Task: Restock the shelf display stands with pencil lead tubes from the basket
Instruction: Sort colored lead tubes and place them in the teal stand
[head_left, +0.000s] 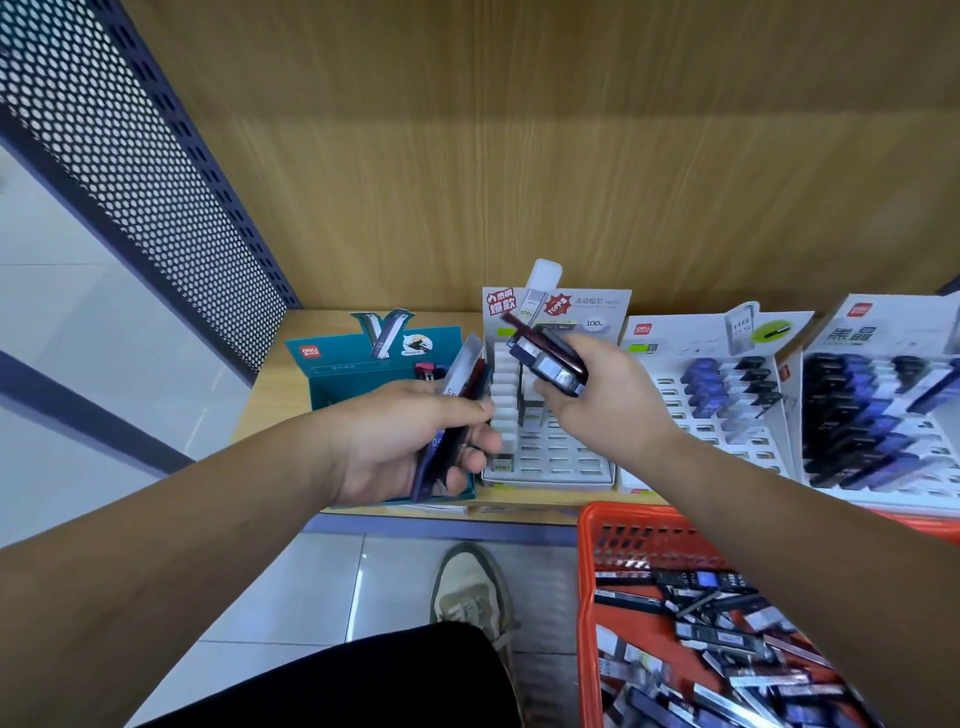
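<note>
While both hands are loaded, the tubes sit in three places. The left hand (410, 447), centre-left of the frame, is curled round a left bunch (462, 384) that stands nearly upright in front of the teal stand (332, 374). The right hand (608, 405), just right of centre, pinches a right bunch (550, 364) between thumb and fingers above the white stand (550, 467). The hands are near each other but apart. At lower right, many loose tubes (727, 629) lie jumbled in the red basket (586, 571), below the front edge of the shelf (270, 400).

These tubes look like small flat plastic cases: light, stiff, and probably smooth enough to slide against one another. A bunch should stay together only if it is squeezed across the broad faces. Held by the edges, or loosely, it would likely fan out or shed a case. For slotting, one tube is best pinched at its upper end by the flat sides, which leaves the lower end free to enter a slot in the white stand. Weight is no concern, but the leads inside are presumably brittle, so a drop onto the floor is worth avoiding. The right bunch is blurred, so I cannot count it.
</note>
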